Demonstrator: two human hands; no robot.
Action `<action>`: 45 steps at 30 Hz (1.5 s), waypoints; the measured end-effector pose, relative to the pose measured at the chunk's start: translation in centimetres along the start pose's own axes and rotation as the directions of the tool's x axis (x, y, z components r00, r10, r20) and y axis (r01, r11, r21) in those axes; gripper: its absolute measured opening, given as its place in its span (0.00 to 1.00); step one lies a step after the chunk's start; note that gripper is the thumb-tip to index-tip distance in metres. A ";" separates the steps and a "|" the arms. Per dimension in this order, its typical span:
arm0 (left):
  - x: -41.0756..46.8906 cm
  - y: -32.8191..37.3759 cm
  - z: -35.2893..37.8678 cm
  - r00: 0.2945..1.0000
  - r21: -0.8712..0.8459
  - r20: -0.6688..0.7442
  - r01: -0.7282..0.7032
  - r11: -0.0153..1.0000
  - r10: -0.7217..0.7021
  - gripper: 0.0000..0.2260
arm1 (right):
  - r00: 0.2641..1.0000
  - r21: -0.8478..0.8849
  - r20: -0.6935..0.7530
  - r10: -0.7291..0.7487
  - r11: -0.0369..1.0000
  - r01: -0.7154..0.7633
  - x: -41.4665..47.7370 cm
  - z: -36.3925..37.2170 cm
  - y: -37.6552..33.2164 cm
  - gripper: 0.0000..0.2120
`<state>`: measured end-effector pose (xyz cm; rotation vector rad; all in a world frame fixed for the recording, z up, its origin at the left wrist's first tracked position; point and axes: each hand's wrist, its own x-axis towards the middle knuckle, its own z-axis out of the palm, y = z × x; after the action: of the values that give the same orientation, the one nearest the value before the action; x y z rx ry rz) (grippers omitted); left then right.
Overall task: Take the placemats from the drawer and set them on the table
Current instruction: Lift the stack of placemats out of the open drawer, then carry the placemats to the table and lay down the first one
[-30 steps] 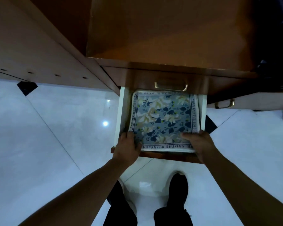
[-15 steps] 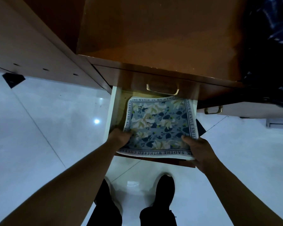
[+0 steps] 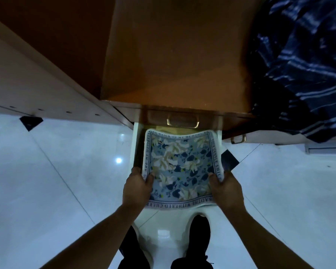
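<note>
The floral placemats (image 3: 179, 167) are pinched at their near corners by the left hand (image 3: 137, 188) and right hand (image 3: 225, 190), above the open drawer (image 3: 137, 148). Soft, light cloth is judged: the far edge curls, so both edges are best gripped firmly.

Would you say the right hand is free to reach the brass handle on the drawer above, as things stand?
Probably not yet. The right hand is clamped on the placemats, as is the left hand, and the lifted stack lies between it and the brass handle. Nothing else blocks the way.

Both arms outstretched, left hand (image 3: 138, 188) and right hand (image 3: 226, 190) each in a thumb-on-top grip.
</note>
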<state>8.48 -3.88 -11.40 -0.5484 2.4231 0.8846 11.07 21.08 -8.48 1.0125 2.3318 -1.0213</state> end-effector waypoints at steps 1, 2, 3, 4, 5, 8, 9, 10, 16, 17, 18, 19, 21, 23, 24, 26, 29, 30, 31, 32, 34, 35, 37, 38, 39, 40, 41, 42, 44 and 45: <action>-0.7 0.3 -0.6 1.000 -0.014 -0.013 -0.017 1.000 0.017 0.13 | 1.000 -0.003 -0.007 -0.014 1.000 0.014 -0.7 -0.5 -0.2 0.14; -1.4 0.6 -1.2 0.999 -0.023 -0.023 -0.033 0.999 0.032 0.13 | 1.000 -0.006 -0.013 -0.028 1.000 0.028 -1.5 -1.1 -0.4 0.14; -2.0 0.5 -1.7 0.999 -0.030 -0.031 -0.046 0.999 0.045 0.13 | 0.999 -0.010 -0.015 -0.038 0.999 0.038 -2.2 -1.5 -0.5 0.14; -2.8 0.7 -2.3 0.998 -0.037 -0.035 -0.054 0.998 0.053 0.12 | 0.999 -0.010 -0.020 -0.047 0.999 0.047 -3.0 -2.1 -0.7 0.14; -3.7 0.8 -3.0 0.998 -0.044 -0.037 -0.060 0.997 0.058 0.12 | 0.998 -0.012 -0.020 -0.054 0.998 0.054 -3.7 -2.8 -0.9 0.14; -6.6 1.3 -5.3 0.998 -0.038 -0.048 -0.043 0.998 0.041 0.12 | 0.997 -0.037 0.013 -0.076 0.996 0.077 -6.1 -4.7 -1.5 0.15; -7.9 1.7 -6.2 0.998 -0.041 -0.056 -0.042 0.998 0.040 0.12 | 0.996 -0.042 0.027 -0.087 0.995 0.088 -7.1 -5.5 -1.9 0.14; -9.2 2.4 -7.3 0.997 -0.046 -0.062 -0.040 0.998 0.037 0.12 | 0.994 -0.046 0.040 -0.098 0.994 0.100 -8.1 -6.5 -2.6 0.14; -16.9 6.4 -14.6 0.992 -0.129 -0.128 -0.015 0.992 -0.001 0.12 | 0.978 -0.044 0.109 -0.178 0.982 0.183 -14.5 -13.0 -7.8 0.13; -18.3 7.2 -15.9 0.988 -0.142 -0.152 -0.016 0.990 -0.006 0.12 | 0.974 -0.042 0.119 -0.193 0.979 0.199 -15.6 -14.2 -8.8 0.14; -19.3 7.8 -17.0 0.985 -0.150 -0.171 -0.015 0.989 -0.011 0.12 | 0.971 -0.038 0.125 -0.204 0.977 0.210 -16.4 -15.0 -9.6 0.14; -20.5 8.5 -18.2 0.980 -0.167 -0.196 -0.017 0.986 -0.017 0.13 | 0.968 -0.030 0.125 -0.220 0.974 0.225 -17.4 -16.1 -10.6 0.15; -22.7 9.5 -20.5 0.972 -0.200 -0.231 -0.014 0.980 -0.033 0.13 | 0.960 -0.021 0.126 -0.250 0.967 0.254 -19.4 -17.9 -12.4 0.15; -24.9 10.3 -22.5 0.969 -0.238 -0.242 -0.005 0.971 -0.054 0.13 | 0.951 -0.024 0.127 -0.282 0.958 0.287 -21.6 -19.7 -13.9 0.14; -26.1 10.7 -23.8 0.965 -0.257 -0.255 -0.015 0.966 -0.053 0.13 | 0.947 -0.011 0.119 -0.299 0.953 0.302 -23.0 -20.7 -14.8 0.14; -28.5 11.2 -26.6 0.958 -0.266 -0.285 -0.046 0.963 -0.033 0.14 | 0.940 0.019 0.105 -0.324 0.946 0.324 -25.6 -22.2 -16.4 0.13; -31.8 11.4 -30.9 0.944 -0.246 -0.328 -0.112 0.963 0.026 0.14 | 0.928 0.029 0.093 -0.360 0.933 0.359 -29.7 -22.9 -18.2 0.15; -33.0 11.2 -32.4 0.938 -0.250 -0.344 -0.132 0.959 0.040 0.14 | 0.921 0.021 0.090 -0.378 0.926 0.378 -31.3 -23.0 -18.8 0.15; -34.3 10.7 -33.9 0.930 -0.253 -0.364 -0.153 0.955 0.053 0.14 | 0.912 0.014 0.085 -0.401 0.916 0.402 -33.0 -22.9 -19.3 0.14; -35.7 10.0 -35.3 0.922 -0.255 -0.382 -0.168 0.952 0.060 0.13 | 0.902 0.013 0.081 -0.424 0.906 0.424 -35.0 -22.8 -19.9 0.12; -38.2 8.3 -37.9 0.909 -0.274 -0.412 -0.192 0.942 0.066 0.11 | 0.872 0.026 0.065 -0.486 0.874 0.485 -38.4 -22.2 -20.7 0.11; -39.6 7.2 -39.3 0.902 -0.284 -0.426 -0.205 0.937 0.068 0.11 | 0.855 0.020 0.060 -0.516 0.857 0.516 -40.4 -21.7 -21.1 0.10; -42.7 4.0 -42.0 0.888 -0.297 -0.455 -0.220 0.929 0.064 0.12 | 0.828 -0.027 0.051 -0.558 0.828 0.560 -44.4 -20.3 -21.8 0.12; -44.1 2.7 -43.3 0.882 -0.307 -0.468 -0.221 0.926 0.056 0.12 | 0.819 -0.040 0.050 -0.571 0.819 0.573 -46.0 -19.6 -22.2 0.14; -45.9 0.9 -44.8 0.876 -0.325 -0.480 -0.216 0.921 0.036 0.13 | 0.805 -0.039 0.061 -0.590 0.804 0.593 -48.1 -18.5 -22.6 0.15; -47.8 -0.9 -46.3 0.871 -0.350 -0.490 -0.209 0.913 0.012 0.13 | 0.786 -0.033 0.077 -0.614 0.786 0.617 -50.4 -17.4 -23.0 0.16; -49.8 -2.7 -47.8 0.862 -0.379 -0.507 -0.210 0.901 -0.012 0.12 | 0.765 -0.017 0.089 -0.638 0.767 0.642 -52.8 -16.3 -23.6 0.16; -51.8 -4.5 -49.2 0.849 -0.396 -0.527 -0.211 0.894 -0.034 0.12 | 0.748 0.000 0.096 -0.657 0.751 0.660 -55.4 -15.3 -24.2 0.15; -55.1 -7.8 -51.8 0.821 -0.410 -0.566 -0.198 0.890 -0.077 0.12 | 0.714 0.025 0.113 -0.691 0.720 0.694 -59.7 -13.3 -25.5 0.14; -56.7 -9.4 -53.2 0.803 -0.416 -0.587 -0.192 0.889 -0.101 0.12 | 0.692 0.036 0.127 -0.711 0.700 0.713 -62.0 -12.3 -26.3 0.14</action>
<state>41.73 -35.55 52.03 -1.0895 2.7799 1.5181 31.30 -10.37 48.81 -0.0450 2.6518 -1.2718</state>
